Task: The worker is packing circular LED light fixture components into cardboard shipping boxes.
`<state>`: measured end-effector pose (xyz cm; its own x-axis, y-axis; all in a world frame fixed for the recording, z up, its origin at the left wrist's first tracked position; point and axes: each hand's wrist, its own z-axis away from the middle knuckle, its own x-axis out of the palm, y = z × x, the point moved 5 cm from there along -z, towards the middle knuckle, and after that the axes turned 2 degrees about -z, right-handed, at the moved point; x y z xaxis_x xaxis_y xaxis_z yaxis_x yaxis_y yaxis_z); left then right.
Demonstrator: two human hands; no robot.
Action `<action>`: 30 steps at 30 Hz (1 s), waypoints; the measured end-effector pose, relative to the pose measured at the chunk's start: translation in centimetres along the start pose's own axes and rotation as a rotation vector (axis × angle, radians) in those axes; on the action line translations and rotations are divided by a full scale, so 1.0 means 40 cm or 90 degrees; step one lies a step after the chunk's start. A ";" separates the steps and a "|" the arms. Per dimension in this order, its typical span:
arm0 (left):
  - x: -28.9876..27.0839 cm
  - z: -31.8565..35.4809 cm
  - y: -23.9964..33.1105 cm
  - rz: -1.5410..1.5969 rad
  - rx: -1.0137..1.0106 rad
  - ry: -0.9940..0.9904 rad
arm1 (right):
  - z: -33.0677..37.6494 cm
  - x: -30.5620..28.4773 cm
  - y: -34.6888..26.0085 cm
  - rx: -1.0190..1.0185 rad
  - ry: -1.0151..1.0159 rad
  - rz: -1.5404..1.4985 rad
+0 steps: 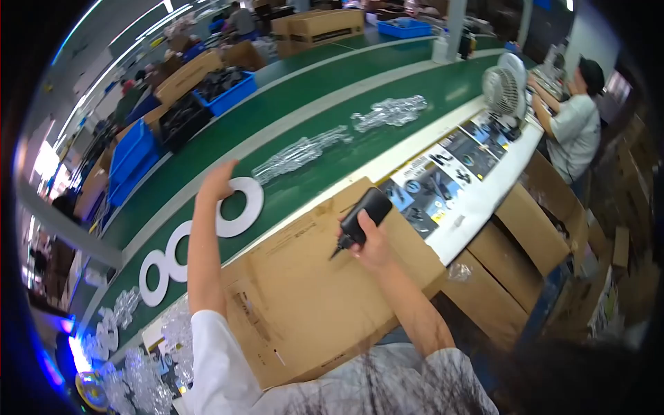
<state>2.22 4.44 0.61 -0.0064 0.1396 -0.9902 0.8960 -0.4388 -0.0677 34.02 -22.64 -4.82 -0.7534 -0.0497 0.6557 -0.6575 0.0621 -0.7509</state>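
Observation:
In my right hand (373, 245) is a black handheld tool (373, 207) with a thick rounded body and a narrow pointed tip. Its tip points down and left over a large brown cardboard box (311, 297) that lies in front of me. My left hand (219, 181) is stretched out over the green conveyor belt, at the upper left edge of a flat white ring (257, 207). Its fingers reach forward and seem apart, though small and partly hidden; whether they touch the ring I cannot tell. More white rings (153, 278) lie left of my forearm, one partly behind it.
Clear crumpled plastic packs (301, 153) lie along the belt. Right of the box, a white ledge holds printed colour sheets (422, 194) and a fan (503, 90). Open cartons (494, 290) stand below it. A co-worker (577, 124) works at the far right. Blue crates (232, 93) stand across the belt.

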 end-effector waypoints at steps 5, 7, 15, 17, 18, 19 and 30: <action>-0.096 -0.003 0.158 -0.100 -0.025 0.062 | -0.011 -0.015 -0.040 -0.042 0.084 -0.255; -0.158 0.012 0.246 -0.102 0.005 0.073 | -0.018 -0.018 -0.063 -0.049 0.132 -0.327; -0.222 0.144 0.600 0.137 0.382 -0.002 | -0.021 -0.125 -0.187 -0.176 0.237 -0.576; -0.200 0.173 0.653 0.161 0.448 -0.015 | -0.024 -0.160 -0.205 -0.173 0.266 -0.620; -0.190 0.202 0.693 0.169 0.499 -0.066 | -0.028 -0.190 -0.207 -0.168 0.273 -0.641; -0.181 0.237 0.729 0.178 0.549 -0.118 | -0.027 -0.209 -0.208 -0.167 0.280 -0.644; -0.074 0.405 0.829 0.044 0.614 -0.168 | -0.026 -0.293 -0.206 -0.273 0.220 -0.700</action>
<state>24.75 -24.89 -0.67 -0.1720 -0.0632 -0.9831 0.1553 -0.9872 0.0363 48.27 -21.54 -6.25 0.2837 -0.0199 0.9587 -0.8384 0.4801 0.2580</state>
